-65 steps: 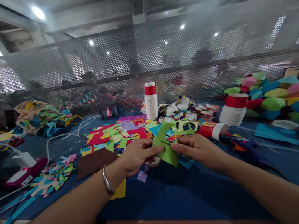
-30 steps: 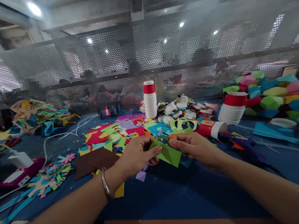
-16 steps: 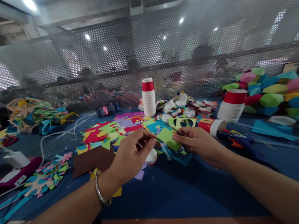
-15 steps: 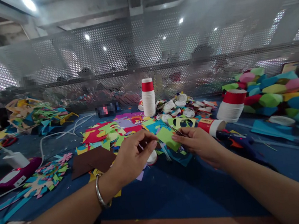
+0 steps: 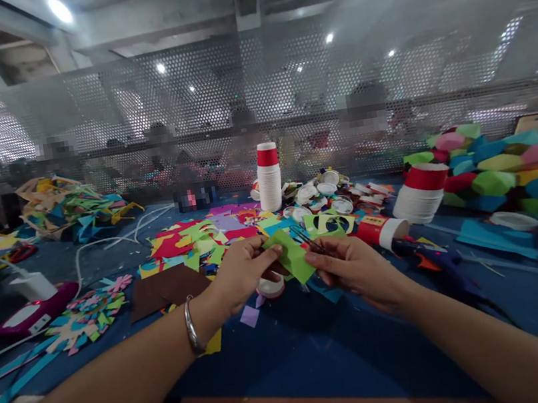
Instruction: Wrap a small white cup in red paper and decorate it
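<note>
My left hand (image 5: pixel 244 272), with a metal bangle on its wrist, pinches the left edge of a small green paper piece (image 5: pixel 290 260) just above the blue table (image 5: pixel 321 348). My right hand (image 5: pixel 354 268) is at the paper's right edge. It grips small scissors (image 5: pixel 308 239), whose thin dark blades stick out over the paper. A white tape roll (image 5: pixel 272 286) lies on the table under the left fingers.
Coloured paper scraps (image 5: pixel 194 239) and a brown sheet (image 5: pixel 165 287) lie beyond my hands. Red-rimmed cup stacks (image 5: pixel 270 178) (image 5: pixel 422 195), white lids (image 5: pixel 328 192), folded paper shapes (image 5: pixel 497 174), a pink device (image 5: pixel 37 310) and a mesh screen (image 5: pixel 253 96) ring the work spot. People sit behind the mesh.
Half a second ago my left fingers were off the green paper; now they pinch it again. The paper, earlier larger and held up, is now smaller and lower.
</note>
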Motion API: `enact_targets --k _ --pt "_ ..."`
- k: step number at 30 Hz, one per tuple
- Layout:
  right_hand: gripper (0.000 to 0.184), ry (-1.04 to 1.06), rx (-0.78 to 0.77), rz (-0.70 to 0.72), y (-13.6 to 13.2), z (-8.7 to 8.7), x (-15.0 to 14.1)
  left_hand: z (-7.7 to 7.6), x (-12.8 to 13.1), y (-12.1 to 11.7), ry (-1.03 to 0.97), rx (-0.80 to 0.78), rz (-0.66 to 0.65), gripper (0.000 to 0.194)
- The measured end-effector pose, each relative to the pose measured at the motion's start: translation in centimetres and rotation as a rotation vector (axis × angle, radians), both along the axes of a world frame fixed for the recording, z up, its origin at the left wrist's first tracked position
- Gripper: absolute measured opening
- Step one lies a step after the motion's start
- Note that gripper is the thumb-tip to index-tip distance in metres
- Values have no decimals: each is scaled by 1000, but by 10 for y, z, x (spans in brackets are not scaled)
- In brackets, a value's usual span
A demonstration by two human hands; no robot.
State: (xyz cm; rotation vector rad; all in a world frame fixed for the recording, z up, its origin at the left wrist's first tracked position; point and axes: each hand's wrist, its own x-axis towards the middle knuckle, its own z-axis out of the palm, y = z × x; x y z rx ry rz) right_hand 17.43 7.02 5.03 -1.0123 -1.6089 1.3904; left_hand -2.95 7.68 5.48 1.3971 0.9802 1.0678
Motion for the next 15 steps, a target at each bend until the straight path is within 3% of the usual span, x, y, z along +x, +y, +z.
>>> enact_targets --k 4,8,15 --pt "26 -15 134 -53 0 1 1 3 -6 0 -85 -140 -32 14" --pt "24 -50 255 5 1 0 2 4 -7 -1 -111 -188 -59 15" --pt "25 -87 267 48 0 0 -3 0 -3 -3 -45 -258 -83 18"
